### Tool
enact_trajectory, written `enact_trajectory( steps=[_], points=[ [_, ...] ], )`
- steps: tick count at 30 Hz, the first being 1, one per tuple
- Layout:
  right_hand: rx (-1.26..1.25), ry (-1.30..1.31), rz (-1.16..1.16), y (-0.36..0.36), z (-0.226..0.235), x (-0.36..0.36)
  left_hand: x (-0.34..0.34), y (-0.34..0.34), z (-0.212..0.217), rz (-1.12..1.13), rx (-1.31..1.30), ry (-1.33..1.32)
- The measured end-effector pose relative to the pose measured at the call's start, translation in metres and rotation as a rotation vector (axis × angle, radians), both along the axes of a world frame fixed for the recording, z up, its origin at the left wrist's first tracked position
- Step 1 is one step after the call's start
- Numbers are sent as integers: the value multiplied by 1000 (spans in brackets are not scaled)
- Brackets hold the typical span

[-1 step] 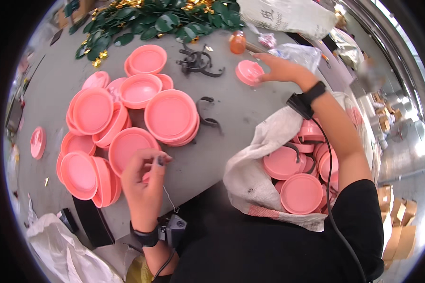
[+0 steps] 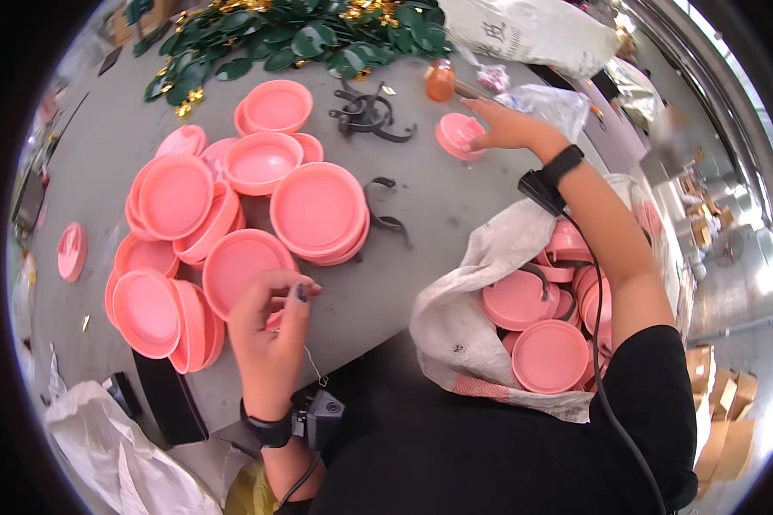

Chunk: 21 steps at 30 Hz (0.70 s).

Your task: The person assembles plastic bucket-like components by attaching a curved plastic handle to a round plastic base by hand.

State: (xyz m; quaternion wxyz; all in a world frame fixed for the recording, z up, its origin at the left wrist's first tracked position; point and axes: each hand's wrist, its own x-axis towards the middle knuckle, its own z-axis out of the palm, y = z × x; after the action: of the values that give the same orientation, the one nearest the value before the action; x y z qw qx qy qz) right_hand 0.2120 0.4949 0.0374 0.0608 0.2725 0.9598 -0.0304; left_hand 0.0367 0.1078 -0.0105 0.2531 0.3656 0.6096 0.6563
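Grey counter (image 2: 386, 296); white sack (image 2: 455, 287) of pink pieces (image 2: 550, 356) at near right. Heap of smooth, rimmed pink dishes (image 2: 318, 209) on left. Left hand (image 2: 268, 335) by nearest dishes, fingers curled; cannot tell if gripping. Right hand (image 2: 520, 130) spread, fingers apart, at small pink dish (image 2: 454, 137) on counter. Versus earlier frame: only slight view shift, so work no further along. Small pink dish: round, shallow, uneven inside.

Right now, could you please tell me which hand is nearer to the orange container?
The right. The right hand is just to the right of the orange container and slightly nearer the person; the left hand is much farther off, close to the person's body.
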Motion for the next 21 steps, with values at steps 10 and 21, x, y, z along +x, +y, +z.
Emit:
enact_trajectory(
  steps=[10,21],
  points=[
    [-369,198,82,-15,9,-47,-4,3,12,-21,209,-337],
    [-337,587,666,-182,47,-98,10,52,32,-133,560,-925]
  ],
)
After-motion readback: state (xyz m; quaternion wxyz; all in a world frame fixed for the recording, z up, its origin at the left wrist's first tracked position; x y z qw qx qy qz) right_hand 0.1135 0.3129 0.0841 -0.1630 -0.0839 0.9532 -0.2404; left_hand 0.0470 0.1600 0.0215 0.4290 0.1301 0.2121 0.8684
